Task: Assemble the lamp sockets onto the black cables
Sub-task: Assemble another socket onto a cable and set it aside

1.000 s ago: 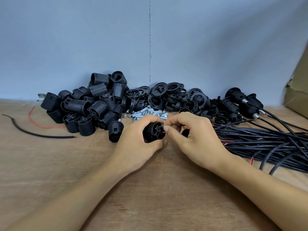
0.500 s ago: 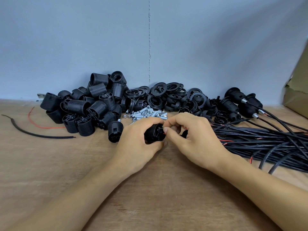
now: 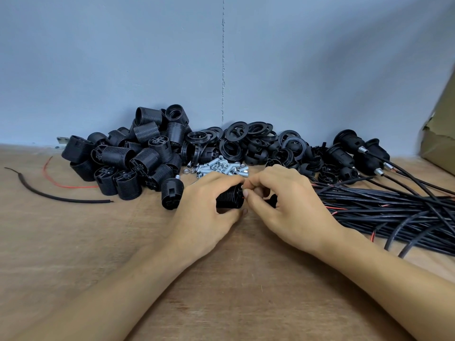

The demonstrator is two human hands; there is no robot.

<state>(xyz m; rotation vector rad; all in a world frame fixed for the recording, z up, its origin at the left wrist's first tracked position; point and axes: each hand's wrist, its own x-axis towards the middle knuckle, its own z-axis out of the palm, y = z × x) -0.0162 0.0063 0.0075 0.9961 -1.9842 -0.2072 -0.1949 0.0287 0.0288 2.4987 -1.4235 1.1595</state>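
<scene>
We grip one ribbed black lamp socket [image 3: 229,199] in the left hand [image 3: 209,205]. Its fingers curl over the top and the thumb sits under it, just above the wooden table [image 3: 98,242], at the centre of our view. The right hand [image 3: 283,200] meets it from 3 o'clock with curled fingers. Its thumb and forefinger pinch a thin red lead [image 3: 244,197] right at the socket's end face, and only a sliver of the lead shows. A small black part [image 3: 272,200] peeks out under the right hand's curled fingers, and we cannot tell what it is.

Just beside the left hand at 9 o'clock, a single socket [image 3: 172,194] stands alone. At 10 o'clock a heap of threaded socket shells [image 3: 138,158] is piled against the blue-grey wall [image 3: 123,57]. At 12 o'clock, touching distance from our knuckles, lies a small scatter of silver threaded tubes and nuts [image 3: 219,167], and behind it a mound of black rings and caps [image 3: 246,141].

At 3 o'clock the bundle of black cables [image 3: 394,212] lies across the table, with red ends showing here and there. At 2 o'clock several finished sockets [image 3: 349,143] sit on their cables with metal necks showing.

Far out at 9 o'clock lie a cut piece of black cable [image 3: 49,196] and a loose red wire [image 3: 61,184], well apart from the hands.

A torn cardboard box [image 3: 440,143] stands at the edge at 2 o'clock. We cannot see what is in it.
</scene>
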